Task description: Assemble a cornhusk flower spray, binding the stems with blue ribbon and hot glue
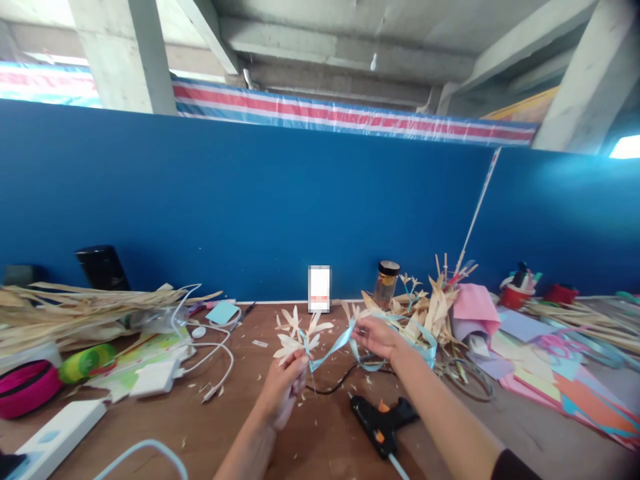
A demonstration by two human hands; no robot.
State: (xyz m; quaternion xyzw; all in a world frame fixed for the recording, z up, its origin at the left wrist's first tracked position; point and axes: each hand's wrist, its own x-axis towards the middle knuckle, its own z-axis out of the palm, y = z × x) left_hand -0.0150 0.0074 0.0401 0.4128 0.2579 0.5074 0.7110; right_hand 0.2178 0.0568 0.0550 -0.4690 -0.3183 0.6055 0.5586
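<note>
My left hand [289,383] pinches the stem of a pale dried-husk flower spray [295,339], its cream petals fanning out above my fingers. A light blue ribbon [336,348] is wound at the stem and stretches, twisted, across to my right hand [376,337]. The fingers of that hand are closed on the ribbon, and more of it loops loosely behind and below the wrist. Under my right forearm a black glue gun [381,421] with orange parts lies on the brown table [320,443], apart from both hands.
A lidded jar [387,283] and a heap of dried husks [433,310] stand behind my right hand. Coloured paper [565,383] lies at right. On the left are husk strips [95,308], a white charger [156,379], cables and a power strip [60,440]. A blue partition [280,200] closes the back.
</note>
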